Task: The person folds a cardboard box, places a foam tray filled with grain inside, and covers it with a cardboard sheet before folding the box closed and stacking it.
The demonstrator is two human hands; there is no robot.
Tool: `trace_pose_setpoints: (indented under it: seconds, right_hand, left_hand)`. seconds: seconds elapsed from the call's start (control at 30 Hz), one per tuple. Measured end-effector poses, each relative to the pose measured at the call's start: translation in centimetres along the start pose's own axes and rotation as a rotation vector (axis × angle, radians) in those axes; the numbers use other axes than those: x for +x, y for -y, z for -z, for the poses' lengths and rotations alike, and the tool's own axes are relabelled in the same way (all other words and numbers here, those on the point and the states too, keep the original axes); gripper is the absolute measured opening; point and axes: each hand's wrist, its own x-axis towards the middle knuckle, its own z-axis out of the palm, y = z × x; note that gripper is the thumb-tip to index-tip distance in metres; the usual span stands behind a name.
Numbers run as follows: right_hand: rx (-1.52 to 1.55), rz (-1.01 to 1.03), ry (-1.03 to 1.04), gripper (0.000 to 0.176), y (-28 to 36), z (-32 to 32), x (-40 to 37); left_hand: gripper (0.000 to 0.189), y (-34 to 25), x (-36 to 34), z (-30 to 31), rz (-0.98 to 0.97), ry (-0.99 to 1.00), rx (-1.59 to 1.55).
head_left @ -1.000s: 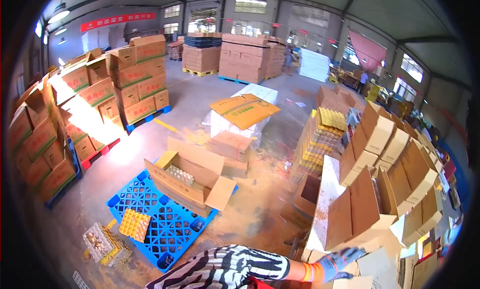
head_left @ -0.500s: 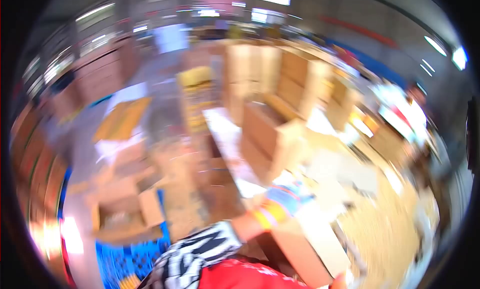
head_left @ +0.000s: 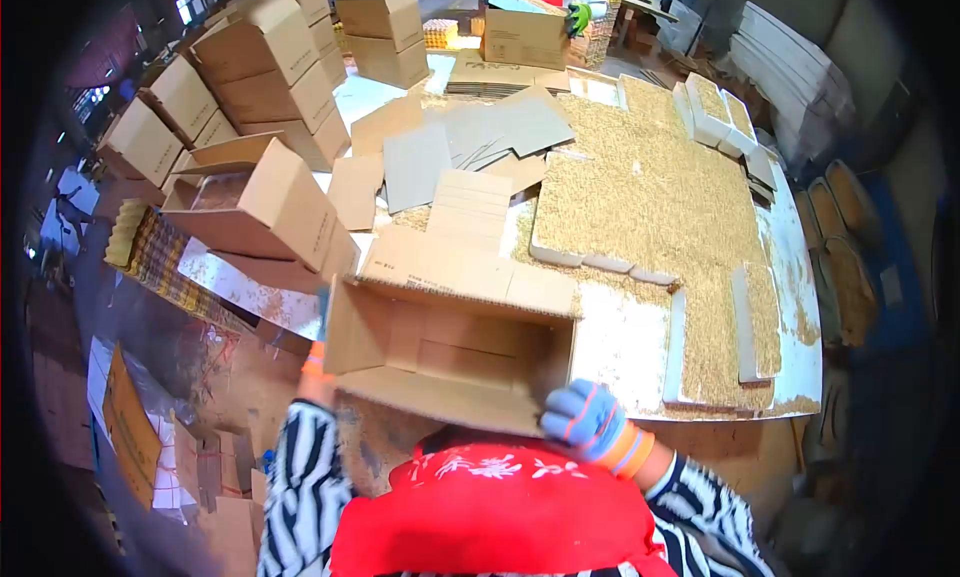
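An open cardboard box (head_left: pixel 465 352) sits in front of me at the near edge of the table, its inside bare and its far flap laid back. At the box's left wall is my left hand (head_left: pixel 316 362), in a blue glove with an orange cuff. The box hides most of its fingers. My right hand (head_left: pixel 585 419), gloved in grey-blue with an orange cuff, has its fingers curled at the near right corner of the box. Another open carton (head_left: pixel 275 202) stands just left of this box. Flat grey cardboard sheets (head_left: pixel 418 162) lie beyond it.
Small tan pieces (head_left: pixel 650 197) cover much of the white-topped table, bordered by white blocks (head_left: pixel 705 127). Stacked cartons (head_left: pixel 265 62) rise at the far left. Across the table, a person's green-gloved hand (head_left: pixel 579 19) is at another carton (head_left: pixel 527 39). Yellow trays (head_left: pixel 165 262) are stacked at left.
My view has swung from the blurred left side of the room to the table. One outstretched gloved hand showed before; now both hands are at the open box in front of me.
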Motion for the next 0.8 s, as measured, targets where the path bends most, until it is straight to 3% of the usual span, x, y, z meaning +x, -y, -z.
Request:
trace_pose_setpoints:
  seconds: [0.03,0.1,0.17,0.2,0.27,0.3,0.37,0.4,0.43,0.47,0.5,0.57,0.6,0.63,0.67,0.7,0.8]
  right_hand:
    - [-0.023,-0.014,-0.067,0.011,0.7,-0.7,0.2]
    - [0.059,-0.132,-0.079,0.014,1.8,-0.7,1.0]
    - [0.142,-0.201,-0.056,0.026,1.3,-0.5,1.6]
    - [0.208,-0.23,-0.122,0.041,1.3,-0.4,1.4]
    - [0.532,-0.324,-0.329,0.052,0.7,-1.1,-0.9]
    - [0.506,-0.501,-0.498,0.06,0.1,-1.7,-3.3]
    - [0.446,-1.02,-1.056,0.076,-2.5,-5.0,-8.7]
    - [0.7,-1.303,-1.426,0.069,-4.4,-5.0,-11.6]
    - [0.427,-1.395,-1.619,0.066,-6.7,-6.8,-16.0]
    - [0.345,-1.431,-1.858,0.065,-9.8,-9.9,-21.9]
    - [0.297,-1.5,-1.969,0.064,-11.8,-11.7,-26.1]
    - [0.44,-1.955,-1.758,0.076,-13.9,-13.9,-30.5]
    - [0.316,-2.176,-1.504,0.081,-15.3,-14.2,-30.1]
    - [0.177,-2.316,-1.28,0.087,-16.4,-14.8,-29.2]
    - [0.108,-2.363,-1.229,0.092,-17.3,-15.1,-27.5]
    - [0.159,-2.089,-1.708,0.089,-18.2,-16.7,-26.4]
    - [0.269,-1.937,-1.855,0.09,-17.0,-17.1,-24.4]
  left_hand:
    - [0.065,-2.6,0.6,0.0,0.057,0.064,-0.058]
    - [0.062,-9.8,-2.1,-4.0,0.049,0.205,0.279]
    - [0.063,-11.7,-2.8,-9.8,-0.221,0.13,0.991]
    - [0.064,-10.2,-3.4,-11.4,-0.292,0.071,1.117]
    - [0.066,-10.7,-1.4,-8.1,-0.154,0.167,0.98]
    - [0.066,-11.2,-1.2,-8.8,-0.053,0.18,0.834]
    - [0.066,-12.1,-0.9,-9.7,0.079,0.173,0.645]
    - [0.064,-11.8,-0.6,-10.0,0.085,0.165,0.648]
    - [0.063,-11.6,-0.4,-10.5,0.085,0.149,0.664]
    - [0.062,-11.6,-0.3,-10.7,0.083,0.131,0.68]
    - [0.061,-11.5,-0.2,-11.0,0.081,0.115,0.694]
    - [0.06,-11.4,-0.2,-11.1,0.086,0.071,0.707]
    - [0.059,-11.4,-0.2,-10.9,0.085,0.044,0.71]
    - [0.057,-10.8,-0.1,-9.4,0.072,-0.004,0.699]
    - [0.055,-10.2,0.0,-7.9,0.058,-0.053,0.686]
    - [0.054,-10.1,-0.1,-8.3,0.052,-0.078,0.701]
    - [0.059,-10.7,0.3,-9.0,0.171,-0.107,0.638]
